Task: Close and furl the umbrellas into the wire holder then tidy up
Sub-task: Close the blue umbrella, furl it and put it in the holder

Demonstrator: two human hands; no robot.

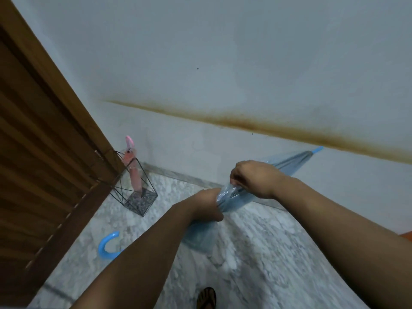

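Now both hands are furling the blue umbrella (pixel 225 197): left hand (pixel 207 206) fingers are clamping round the canopy, right hand (pixel 254 177) is pinching its folds. Wrapping tightly should let it slide into the wire holder (pixel 136 186) beside the pink umbrella (pixel 133 172).

A brown louvred wooden door (pixel 33 152) fills nine o'clock, a rust-stained pale wall (pixel 223 63) spans twelve, and grey-white marble floor (pixel 256 253) lies at six.
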